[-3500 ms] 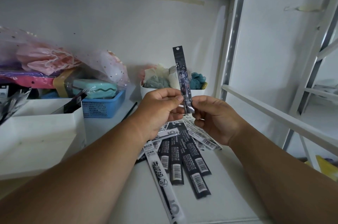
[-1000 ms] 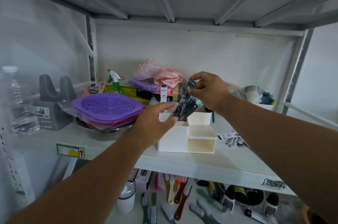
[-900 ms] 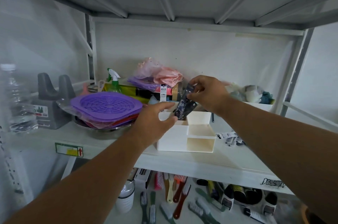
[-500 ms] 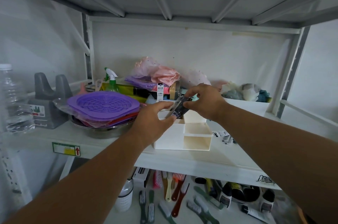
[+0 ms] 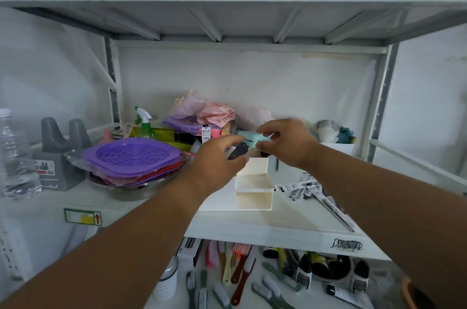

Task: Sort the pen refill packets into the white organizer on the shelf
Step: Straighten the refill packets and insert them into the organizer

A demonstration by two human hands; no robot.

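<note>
Both hands reach over the back of the white organizer (image 5: 254,186) on the shelf (image 5: 265,229). The left hand (image 5: 217,164) pinches a dark refill packet (image 5: 238,150) between thumb and fingers, just above the organizer's rear compartment. The right hand (image 5: 285,143) hovers beside it, fingers loosely curled and holding nothing. More packets (image 5: 308,188) lie on the shelf just right of the organizer.

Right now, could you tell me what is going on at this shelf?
A person is putting a dark pen refill packet into the white organizer on the shelf. The left hand holds the packet at the organizer's back compartment, while the right hand hovers just above with fingers loosely curled, apparently holding nothing. More refill packets lie loose on the shelf to the organizer's right, not yet sorted.
</note>
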